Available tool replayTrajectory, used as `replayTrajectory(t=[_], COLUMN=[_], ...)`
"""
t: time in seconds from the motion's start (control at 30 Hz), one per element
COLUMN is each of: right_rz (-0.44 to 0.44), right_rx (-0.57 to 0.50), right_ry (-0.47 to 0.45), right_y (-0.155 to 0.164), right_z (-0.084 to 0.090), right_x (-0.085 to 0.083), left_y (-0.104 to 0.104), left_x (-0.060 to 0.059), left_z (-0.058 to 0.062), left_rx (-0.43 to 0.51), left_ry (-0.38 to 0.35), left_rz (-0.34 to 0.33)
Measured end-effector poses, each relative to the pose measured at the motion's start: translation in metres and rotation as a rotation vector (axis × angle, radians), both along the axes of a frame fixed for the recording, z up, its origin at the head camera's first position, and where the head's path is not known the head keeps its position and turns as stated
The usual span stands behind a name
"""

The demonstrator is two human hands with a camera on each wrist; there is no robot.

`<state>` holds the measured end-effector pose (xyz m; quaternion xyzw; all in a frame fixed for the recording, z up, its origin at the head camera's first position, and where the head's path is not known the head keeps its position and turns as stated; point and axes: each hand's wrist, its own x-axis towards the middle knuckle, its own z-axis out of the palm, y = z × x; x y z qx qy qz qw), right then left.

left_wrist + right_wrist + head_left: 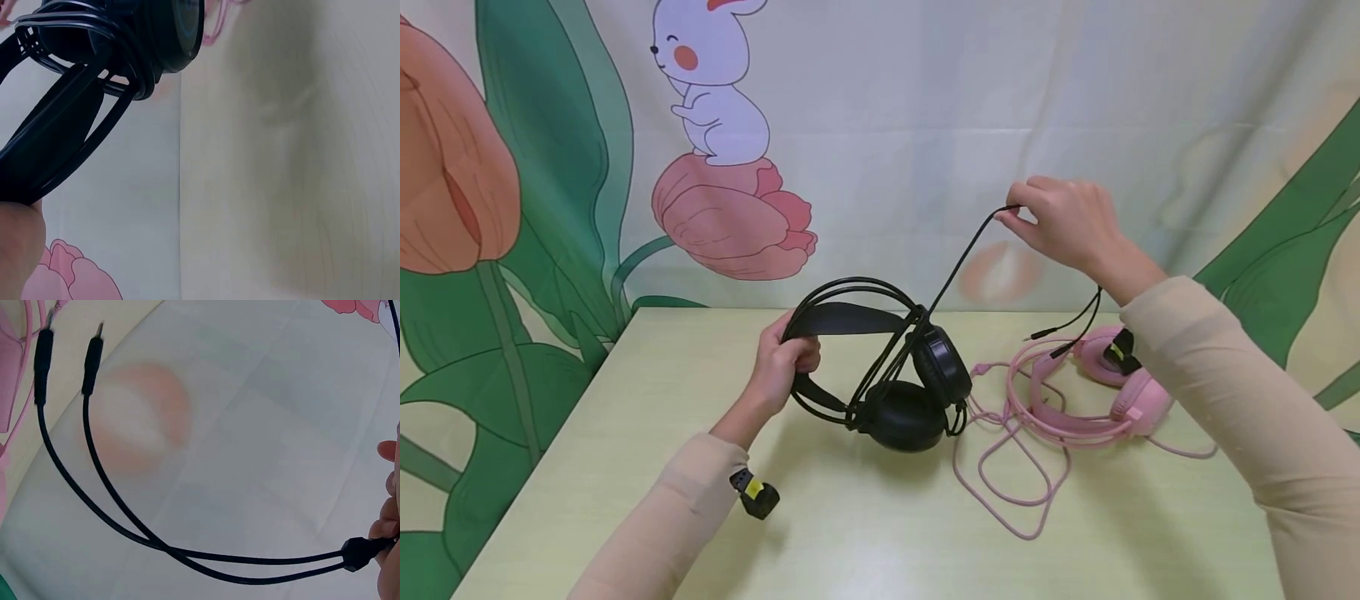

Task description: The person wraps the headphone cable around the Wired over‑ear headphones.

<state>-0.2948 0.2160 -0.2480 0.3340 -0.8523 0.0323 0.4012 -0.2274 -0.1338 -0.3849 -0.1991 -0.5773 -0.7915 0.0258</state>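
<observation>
Black over-ear headphones (pixel 904 415) are held above the table by my left hand (pixel 782 360), whose fingers and thumb grip the headband. Loops of black cable run across the headband and around the ear cups. My right hand (pixel 1063 221), raised higher at the right, pinches the black cable (pixel 958 262), which stretches taut up from the ear cups. In the right wrist view, the cable splits at a black Y-joint (pixel 357 554) beside my fingers. Two black audio plugs (pixel 92 365) with metal tips dangle from the split ends.
Pink headphones (pixel 1138 400) lie on the pale table (pixel 865 533) at the right, below my right forearm. Their pink cable (pixel 1045 500) spreads in loose loops towards the front. A curtain (pixel 910 125) printed with a rabbit and tulips hangs behind the table's back edge.
</observation>
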Motion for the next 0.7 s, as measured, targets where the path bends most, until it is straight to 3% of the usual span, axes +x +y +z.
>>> replayTrajectory(t=[0.27,0.5,0.7], right_rz=[-0.068,-0.086,-0.102], right_rx=[0.028,0.009,0.009], right_ry=[-0.216,-0.297,-0.389], right_y=[0.006,0.005,-0.003], right_z=[-0.013,-0.023,-0.032], right_x=[-0.007,-0.011,-0.014], left_y=[0.007,0.011,0.016], left_x=[0.004,0.005,0.008], left_z=[0.0,0.0,0.004], left_rx=[0.096,0.136,0.259], left_ry=[-0.059,-0.087,-0.092], left_rz=[-0.154,-0.259,-0.38])
